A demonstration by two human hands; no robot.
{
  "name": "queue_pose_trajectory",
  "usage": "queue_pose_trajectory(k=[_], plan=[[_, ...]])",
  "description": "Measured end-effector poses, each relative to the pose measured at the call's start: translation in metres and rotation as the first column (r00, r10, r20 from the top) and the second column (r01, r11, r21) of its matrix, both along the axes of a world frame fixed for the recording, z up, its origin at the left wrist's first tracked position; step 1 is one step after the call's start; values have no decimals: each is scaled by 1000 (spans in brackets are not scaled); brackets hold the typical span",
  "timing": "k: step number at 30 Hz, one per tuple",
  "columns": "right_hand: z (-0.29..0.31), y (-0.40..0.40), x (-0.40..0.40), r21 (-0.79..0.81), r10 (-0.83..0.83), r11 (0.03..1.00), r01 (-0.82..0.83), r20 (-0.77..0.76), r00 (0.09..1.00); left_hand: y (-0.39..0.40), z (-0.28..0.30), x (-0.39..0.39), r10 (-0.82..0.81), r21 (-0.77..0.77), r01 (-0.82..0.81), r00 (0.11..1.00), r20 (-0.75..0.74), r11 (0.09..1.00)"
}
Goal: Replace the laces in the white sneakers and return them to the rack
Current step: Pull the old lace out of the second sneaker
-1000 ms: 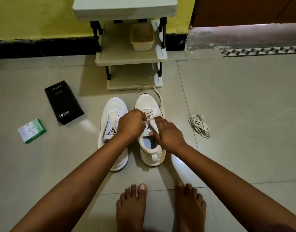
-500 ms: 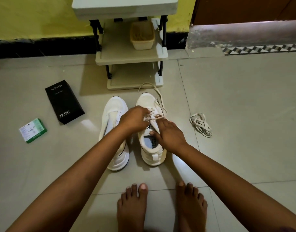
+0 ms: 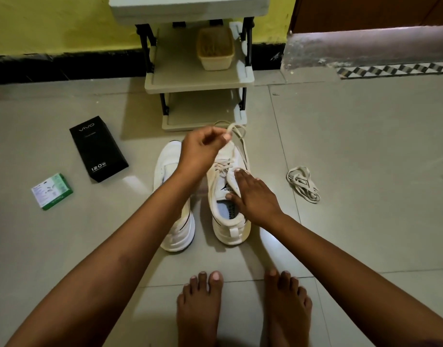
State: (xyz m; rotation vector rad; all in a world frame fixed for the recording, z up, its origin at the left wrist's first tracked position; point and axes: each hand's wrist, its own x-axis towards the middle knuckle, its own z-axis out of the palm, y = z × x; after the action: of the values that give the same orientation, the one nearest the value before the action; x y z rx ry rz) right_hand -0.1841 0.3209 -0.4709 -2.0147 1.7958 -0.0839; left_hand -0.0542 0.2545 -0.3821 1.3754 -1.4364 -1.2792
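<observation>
Right sneaker [image 3: 225,196], white, half-laced: left hand [image 3: 202,149] pinches its lace [image 3: 236,132], flat-fingered right hand [image 3: 253,196] steadies it.

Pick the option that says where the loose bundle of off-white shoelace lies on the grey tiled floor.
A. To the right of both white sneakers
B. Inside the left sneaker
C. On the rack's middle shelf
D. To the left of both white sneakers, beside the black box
A: the loose bundle of off-white shoelace lies on the floor, right of the right white sneaker, apart from it.
</observation>
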Motion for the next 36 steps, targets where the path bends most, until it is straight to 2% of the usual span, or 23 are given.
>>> queue_pose_trajectory(k=[2, 4, 5, 7, 9, 11, 13, 16, 19, 25, 30, 32, 33, 34, 35, 36], plan=[[2, 0, 0, 2, -3, 1000, 3, -11, 1000, -10, 2, 9, -31, -6, 32, 990, 138, 999], [4, -2, -1, -2, 10, 1000, -10, -54, 999, -15, -5, 21, -200, 126, 167, 920, 337, 978], [6, -2, 0, -8, 17, 1000, -18, -77, 997, -15, -10, 26, -294, 200, 231, 872, 391, 952], [12, -5, 1, -15, 18, 1000, -19, -90, 996, -11, -21, 34, -429, 297, 320, 772, 469, 900], [20, -9, 1, 1, -31, 1000, 31, -11, 999, -6, -29, 37, -503, 347, 367, 690, 521, 863], [27, -14, -1, 5, -115, 993, 115, 126, 985, -2, -35, 38, -543, 367, 401, 657, 523, 839], [31, -21, -2, -7, -148, 988, 151, 163, 976, 0, -36, 36, -549, 350, 424, 628, 551, 835], [36, -29, -1, -31, -118, 992, 121, 77, 990, 1, -37, 33, -538, 323, 438, 573, 619, 839], [45, -35, 5, -55, 6, 998, -13, -118, 993, 3, -39, 32, -547, 323, 458, 532, 646, 828], [53, -43, 14, -84, 157, 974, -211, -418, 895, 2, -37, 30, -567, 346, 484, 446, 692, 804], [56, -48, 22, -91, 224, 948, -304, -487, 844, 2, -42, 30, -537, 332, 461, 441, 719, 823], [56, -52, 25, -90, 142, 977, -192, -398, 906, 3, -44, 31, -525, 322, 451, 452, 721, 832], [56, -55, 25, -67, 13, 997, -31, -250, 968, 4, -46, 31, -519, 317, 448, 458, 722, 836], [57, -57, 25, 20, -165, 986, 166, -50, 985, 4, -47, 30, -512, 309, 445, 465, 723, 841], [56, -60, 25, 173, -339, 934, 313, 151, 928, 4, -49, 30, -505, 299, 444, 475, 721, 845], [55, -60, 24, 317, -480, 867, 384, 324, 815, 5, -49, 30, -500, 288, 446, 486, 717, 848]])
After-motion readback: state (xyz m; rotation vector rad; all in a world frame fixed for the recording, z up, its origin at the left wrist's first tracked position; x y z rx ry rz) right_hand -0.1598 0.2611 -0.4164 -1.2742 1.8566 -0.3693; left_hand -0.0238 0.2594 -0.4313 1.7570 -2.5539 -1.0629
